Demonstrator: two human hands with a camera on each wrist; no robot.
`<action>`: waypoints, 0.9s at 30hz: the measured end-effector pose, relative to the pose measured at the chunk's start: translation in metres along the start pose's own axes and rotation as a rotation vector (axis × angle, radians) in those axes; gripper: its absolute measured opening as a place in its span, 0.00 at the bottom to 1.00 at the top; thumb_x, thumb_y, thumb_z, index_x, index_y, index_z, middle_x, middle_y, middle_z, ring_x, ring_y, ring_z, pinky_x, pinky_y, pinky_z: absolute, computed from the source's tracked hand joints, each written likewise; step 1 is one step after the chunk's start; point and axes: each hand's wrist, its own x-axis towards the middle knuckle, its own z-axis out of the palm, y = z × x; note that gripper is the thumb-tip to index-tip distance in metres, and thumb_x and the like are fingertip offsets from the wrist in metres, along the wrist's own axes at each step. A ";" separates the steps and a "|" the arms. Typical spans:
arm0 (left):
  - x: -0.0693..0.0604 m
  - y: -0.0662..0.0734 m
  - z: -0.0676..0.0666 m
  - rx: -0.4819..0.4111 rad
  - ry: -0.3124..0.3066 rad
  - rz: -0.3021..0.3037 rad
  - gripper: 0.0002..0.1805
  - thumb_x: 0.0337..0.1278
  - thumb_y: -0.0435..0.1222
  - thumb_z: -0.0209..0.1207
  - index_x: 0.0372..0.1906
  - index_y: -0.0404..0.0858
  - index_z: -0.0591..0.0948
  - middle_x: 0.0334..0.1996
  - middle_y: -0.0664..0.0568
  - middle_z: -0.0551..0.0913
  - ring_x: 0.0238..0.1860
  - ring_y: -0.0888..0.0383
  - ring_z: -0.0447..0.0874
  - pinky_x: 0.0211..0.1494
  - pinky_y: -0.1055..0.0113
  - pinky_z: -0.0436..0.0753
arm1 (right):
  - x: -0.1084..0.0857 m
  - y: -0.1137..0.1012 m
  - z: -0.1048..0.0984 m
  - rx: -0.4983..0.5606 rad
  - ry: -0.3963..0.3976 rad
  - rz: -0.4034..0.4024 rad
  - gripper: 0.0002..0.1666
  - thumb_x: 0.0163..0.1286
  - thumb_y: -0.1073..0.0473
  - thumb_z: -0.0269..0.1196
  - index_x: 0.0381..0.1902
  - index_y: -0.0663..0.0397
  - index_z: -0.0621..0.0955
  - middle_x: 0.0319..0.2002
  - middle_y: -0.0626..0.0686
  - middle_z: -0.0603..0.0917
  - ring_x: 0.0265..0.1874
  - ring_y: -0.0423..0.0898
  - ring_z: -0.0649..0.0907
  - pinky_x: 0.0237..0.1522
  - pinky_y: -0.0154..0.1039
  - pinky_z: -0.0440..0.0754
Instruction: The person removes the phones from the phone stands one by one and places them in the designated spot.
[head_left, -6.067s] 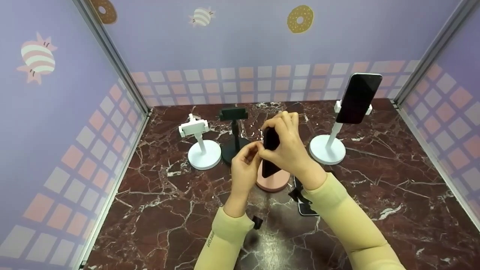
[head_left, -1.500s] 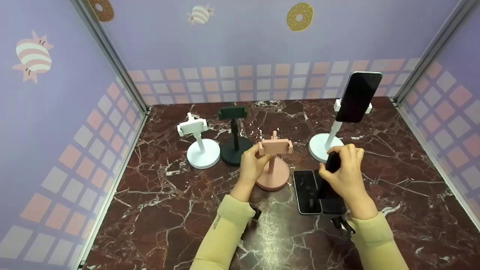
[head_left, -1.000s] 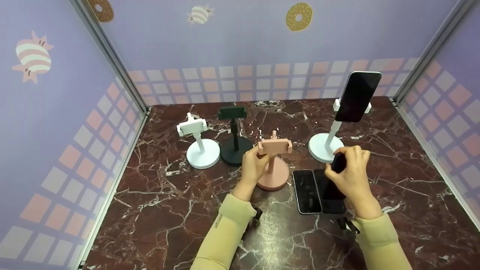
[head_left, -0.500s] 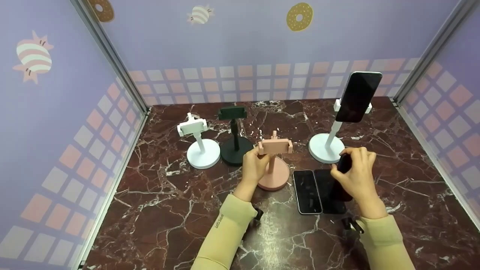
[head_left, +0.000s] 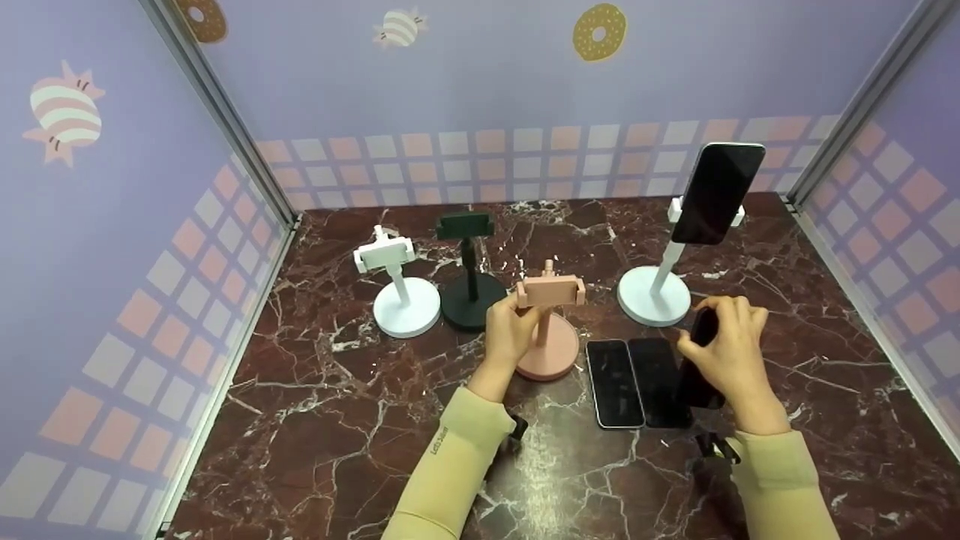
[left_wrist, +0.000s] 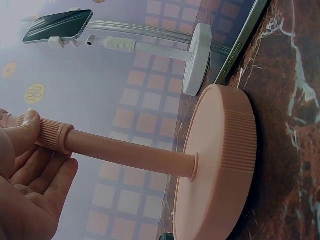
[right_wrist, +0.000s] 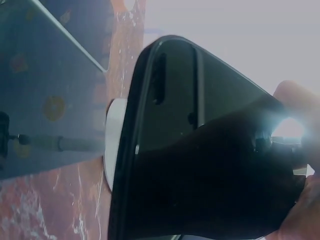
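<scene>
Pinching a dark phone (head_left: 699, 382) near its upper end, the right hand (head_left: 733, 351) holds it tilted beside the right edge of a black phone (head_left: 657, 375) lying flat; whether they touch cannot be told. A silver-edged phone (head_left: 616, 384) lies along the black one's left edge. The left hand (head_left: 505, 341) grips the pink stand (head_left: 555, 351) by its post. Tabletop (head_left: 847, 390) stretches to the right wall (head_left: 919, 172); a white stand (head_left: 651, 301) rises just beyond the right hand.
</scene>
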 end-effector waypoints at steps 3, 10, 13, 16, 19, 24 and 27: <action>0.001 0.000 0.000 -0.007 -0.005 -0.009 0.08 0.56 0.30 0.71 0.40 0.29 0.89 0.36 0.38 0.92 0.38 0.47 0.92 0.42 0.56 0.89 | -0.001 0.005 -0.001 -0.007 -0.030 0.014 0.24 0.48 0.74 0.69 0.43 0.70 0.73 0.38 0.70 0.72 0.41 0.66 0.62 0.49 0.59 0.56; 0.007 0.001 0.001 -0.009 -0.003 -0.029 0.08 0.56 0.29 0.69 0.39 0.29 0.89 0.35 0.39 0.92 0.37 0.48 0.91 0.41 0.58 0.89 | -0.003 0.014 -0.001 -0.022 -0.103 0.084 0.25 0.46 0.73 0.70 0.43 0.69 0.74 0.38 0.69 0.72 0.42 0.68 0.62 0.49 0.60 0.56; 0.012 0.002 0.002 -0.026 -0.010 -0.032 0.09 0.56 0.31 0.70 0.40 0.28 0.89 0.36 0.38 0.92 0.39 0.47 0.92 0.43 0.58 0.89 | -0.004 0.016 -0.002 -0.036 -0.141 0.107 0.25 0.46 0.73 0.70 0.43 0.68 0.74 0.38 0.69 0.73 0.42 0.68 0.62 0.47 0.59 0.56; 0.017 0.003 0.003 -0.042 -0.019 -0.025 0.11 0.56 0.33 0.72 0.40 0.28 0.89 0.38 0.38 0.92 0.42 0.45 0.92 0.46 0.59 0.90 | -0.005 0.019 -0.002 -0.047 -0.182 0.126 0.25 0.46 0.73 0.71 0.42 0.67 0.74 0.38 0.68 0.73 0.42 0.68 0.63 0.45 0.57 0.57; 0.022 0.004 0.005 -0.039 -0.020 -0.020 0.13 0.56 0.35 0.73 0.41 0.29 0.89 0.39 0.38 0.92 0.43 0.45 0.92 0.48 0.59 0.89 | -0.006 0.023 -0.002 -0.062 -0.222 0.136 0.24 0.46 0.72 0.71 0.42 0.66 0.74 0.38 0.67 0.72 0.43 0.68 0.63 0.46 0.57 0.60; 0.032 0.006 0.008 -0.040 -0.018 -0.026 0.14 0.56 0.37 0.73 0.40 0.29 0.89 0.38 0.39 0.92 0.43 0.45 0.92 0.48 0.57 0.89 | -0.006 0.031 0.000 -0.089 -0.289 0.145 0.24 0.48 0.70 0.72 0.42 0.64 0.74 0.38 0.66 0.73 0.43 0.67 0.65 0.43 0.59 0.67; 0.039 0.006 0.010 -0.063 -0.020 -0.033 0.14 0.56 0.37 0.73 0.40 0.29 0.88 0.38 0.38 0.92 0.43 0.45 0.92 0.49 0.57 0.89 | -0.007 0.036 0.001 -0.101 -0.336 0.149 0.24 0.47 0.69 0.72 0.42 0.63 0.74 0.38 0.65 0.74 0.43 0.66 0.65 0.38 0.58 0.69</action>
